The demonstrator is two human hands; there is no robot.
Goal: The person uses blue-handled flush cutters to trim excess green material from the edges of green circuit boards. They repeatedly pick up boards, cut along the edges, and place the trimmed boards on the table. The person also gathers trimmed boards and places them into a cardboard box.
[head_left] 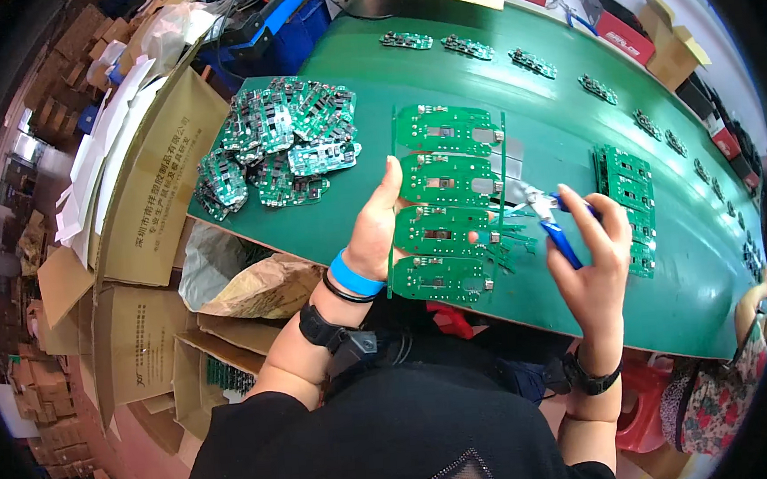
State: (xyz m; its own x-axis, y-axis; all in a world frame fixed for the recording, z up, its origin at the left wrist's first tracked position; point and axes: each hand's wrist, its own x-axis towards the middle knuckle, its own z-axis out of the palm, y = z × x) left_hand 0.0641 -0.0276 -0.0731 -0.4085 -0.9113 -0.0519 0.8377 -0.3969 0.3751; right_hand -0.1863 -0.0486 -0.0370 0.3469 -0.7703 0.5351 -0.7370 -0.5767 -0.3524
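Note:
My left hand grips a panel of several joined green circuit boards by its left edge, the thumb pointing up along it. The panel is tilted toward me above the table, and most of the fingers are hidden behind it. In my right hand is a pair of blue-handled cutting pliers. Their metal jaws point left, close to the panel's right edge strip; I cannot tell whether they touch it. Thin green offcut strips lie on the table behind the panel's lower right.
A heap of separate circuit boards covers the table's left corner. More board panels are stacked at the right. Single boards form a curved row along the far side of the green table. Cardboard boxes stand at the left.

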